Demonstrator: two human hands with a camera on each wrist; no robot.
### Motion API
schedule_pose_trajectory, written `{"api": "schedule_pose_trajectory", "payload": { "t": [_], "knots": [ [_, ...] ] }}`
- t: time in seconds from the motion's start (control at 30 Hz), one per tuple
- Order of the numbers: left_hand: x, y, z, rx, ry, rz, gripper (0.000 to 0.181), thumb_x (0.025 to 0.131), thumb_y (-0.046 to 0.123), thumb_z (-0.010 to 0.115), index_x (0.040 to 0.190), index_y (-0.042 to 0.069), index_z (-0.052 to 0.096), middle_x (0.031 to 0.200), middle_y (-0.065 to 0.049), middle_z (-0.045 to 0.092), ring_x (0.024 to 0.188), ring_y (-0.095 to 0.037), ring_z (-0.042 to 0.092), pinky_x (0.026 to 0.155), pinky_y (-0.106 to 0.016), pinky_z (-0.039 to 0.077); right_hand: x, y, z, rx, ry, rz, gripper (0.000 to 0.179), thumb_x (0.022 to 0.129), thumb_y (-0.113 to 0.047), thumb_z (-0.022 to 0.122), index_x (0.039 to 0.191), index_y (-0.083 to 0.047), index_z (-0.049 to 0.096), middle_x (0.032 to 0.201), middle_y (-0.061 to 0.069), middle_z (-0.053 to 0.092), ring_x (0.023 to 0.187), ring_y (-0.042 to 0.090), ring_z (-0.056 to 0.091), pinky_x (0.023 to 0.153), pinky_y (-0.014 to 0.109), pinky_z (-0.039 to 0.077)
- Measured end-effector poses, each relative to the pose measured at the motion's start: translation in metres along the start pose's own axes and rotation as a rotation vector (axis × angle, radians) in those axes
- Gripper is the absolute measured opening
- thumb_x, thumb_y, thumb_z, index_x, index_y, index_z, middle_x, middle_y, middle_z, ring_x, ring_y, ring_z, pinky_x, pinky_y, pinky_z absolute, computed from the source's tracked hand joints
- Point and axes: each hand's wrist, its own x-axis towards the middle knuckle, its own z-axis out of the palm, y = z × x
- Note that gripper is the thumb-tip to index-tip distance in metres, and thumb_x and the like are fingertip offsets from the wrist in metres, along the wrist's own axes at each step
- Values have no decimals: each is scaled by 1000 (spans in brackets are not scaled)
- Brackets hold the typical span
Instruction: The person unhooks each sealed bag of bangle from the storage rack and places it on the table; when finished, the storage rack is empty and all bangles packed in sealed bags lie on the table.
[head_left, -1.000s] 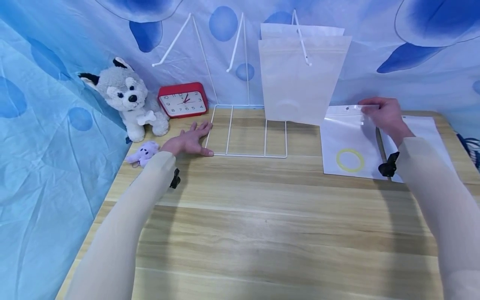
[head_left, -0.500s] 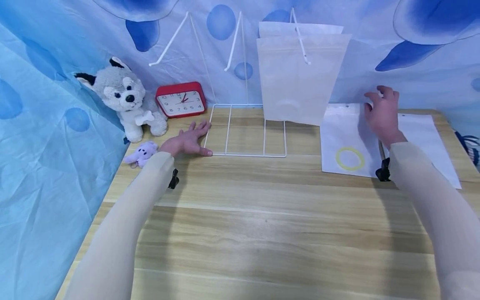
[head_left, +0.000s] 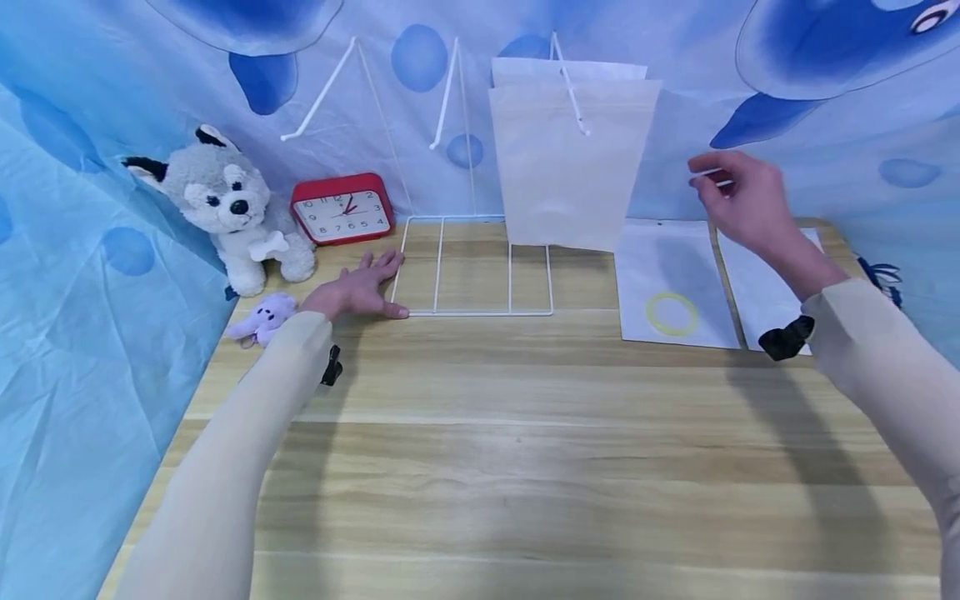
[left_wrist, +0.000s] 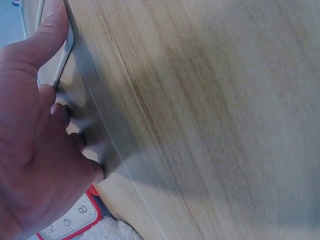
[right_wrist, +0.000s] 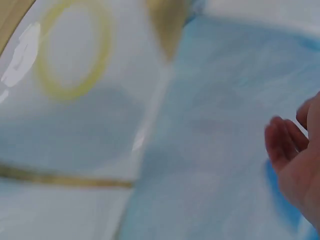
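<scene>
My left hand [head_left: 356, 290] rests at the left side of a white wire display rack [head_left: 480, 313], fingers spread, thumb at its front corner. In the left wrist view the thumb of that hand [left_wrist: 30, 135] lies along the rack's wire. A pale pouch [head_left: 573, 183] with a similar one behind it hangs on the rack's right prong. My right hand [head_left: 742, 200], fingers loosely bent and holding nothing, is raised above two flat white bags. The left bag [head_left: 645, 262] bears a yellow ring [head_left: 672, 333]; the right bag [head_left: 765, 300] lies beside it, partly behind my forearm.
A husky plush [head_left: 236, 208] sits at the back left beside a red clock [head_left: 341, 208]. A small purple plush [head_left: 264, 317] lies near the table's left edge. Blue patterned cloth [head_left: 52, 333] hangs behind and to the left of the wooden table [head_left: 480, 467]. Two other rack prongs carry nothing.
My right hand has left the top edge of the left white bag and risen above it. The head view has shifted to the right. My left hand stays at the rack.
</scene>
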Motion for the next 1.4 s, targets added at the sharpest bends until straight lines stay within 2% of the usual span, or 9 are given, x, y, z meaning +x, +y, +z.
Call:
{"api": "schedule_pose_trajectory", "payload": {
  "t": [0.1, 0.17, 0.3, 0.4, 0.6, 1.0, 1.4],
  "knots": [
    [-1, -4, 3, 8, 7, -11, 108, 88, 47, 74, 161, 11, 3, 166, -15, -7, 148, -43, -15, 110, -71, -6, 7, -29, -5, 163, -87, 48, 36, 103, -15, 55, 137, -6, 59, 131, 16, 61, 103, 10, 63, 85, 13, 49],
    [-1, -6, 4, 14, 6, -19, 108, 88, 47, 74, 162, 12, 2, 166, -14, -7, 148, -42, -15, 110, -71, -6, 12, -45, -8, 271, -121, 64, 39, 102, -14, 57, 141, -9, 56, 135, 14, 58, 107, 9, 63, 89, 17, 50],
    [0, -7, 5, 8, 3, -25, 109, 88, 48, 74, 162, 13, 2, 167, -13, -7, 148, -41, -15, 111, -70, -6, 21, -67, -12, 433, -117, 71, 42, 100, -12, 61, 142, -13, 56, 135, 9, 60, 114, 12, 62, 97, 20, 47],
    [1, -6, 3, -3, 4, -16, 109, 87, 48, 74, 162, 13, 3, 167, -13, -7, 148, -41, -15, 111, -70, -6, 27, -79, -14, 491, -82, 94, 40, 99, -12, 63, 139, -14, 58, 133, 7, 61, 115, 14, 62, 102, 23, 44],
    [0, -4, 1, -20, 6, -15, 109, 86, 48, 75, 162, 13, 4, 167, -14, -6, 148, -41, -15, 111, -70, -7, 36, -94, -14, 552, -49, 118, 38, 98, -12, 64, 136, -15, 62, 128, 6, 63, 113, 19, 58, 100, 24, 45],
    [0, -3, 3, -19, 4, -15, 108, 87, 47, 75, 162, 13, 3, 167, -13, -8, 148, -40, -16, 111, -69, -8, 48, -109, -8, 646, -102, 180, 39, 97, -19, 63, 135, -19, 65, 131, 8, 62, 116, 23, 59, 97, 26, 49],
    [2, -5, 2, -2, -1, -4, 108, 88, 46, 74, 162, 12, 3, 167, -14, -8, 148, -41, -16, 111, -70, -7, 45, -114, -8, 674, -95, 204, 36, 96, -20, 62, 132, -17, 67, 110, 8, 63, 106, 23, 62, 85, 21, 54]
  ]
}}
